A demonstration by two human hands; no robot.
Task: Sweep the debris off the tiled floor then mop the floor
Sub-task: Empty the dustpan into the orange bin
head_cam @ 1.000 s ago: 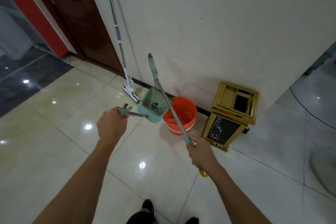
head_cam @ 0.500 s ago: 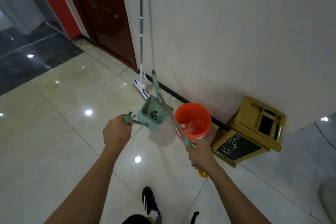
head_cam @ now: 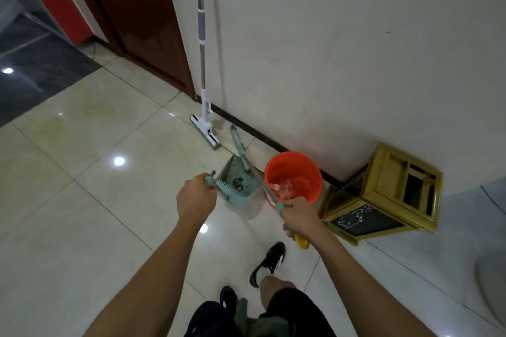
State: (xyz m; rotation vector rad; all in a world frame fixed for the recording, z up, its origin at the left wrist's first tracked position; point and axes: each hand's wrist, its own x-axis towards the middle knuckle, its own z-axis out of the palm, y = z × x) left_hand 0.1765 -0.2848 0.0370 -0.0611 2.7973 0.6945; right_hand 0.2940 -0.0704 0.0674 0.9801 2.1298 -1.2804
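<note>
The left hand point(head_cam: 195, 201) is curled round the short handle of the teal dustpan point(head_cam: 237, 184), holding it off the tiled floor point(head_cam: 82, 200) just beside the orange bucket point(head_cam: 294, 176); a few dark bits of debris point(head_cam: 237, 183) sit in the pan near its comb teeth. The right hand point(head_cam: 299, 217) is wrapped round the broom handle point(head_cam: 253, 169), which slants up across the pan toward the wall, a yellow piece showing below the fist. The pan looks like light, stiff plastic, so one hand on its handle should do, though tipped too far it would likely spill its load. The broom is long and light; a grip nearer mid-shaft would probably steady it better. The mop point(head_cam: 203, 107) leans upright against the wall, its flat head on the floor just beyond the dustpan, best taken by the grey sleeve high on its pole. A gold bin point(head_cam: 383, 194) stands right of the bucket
</note>
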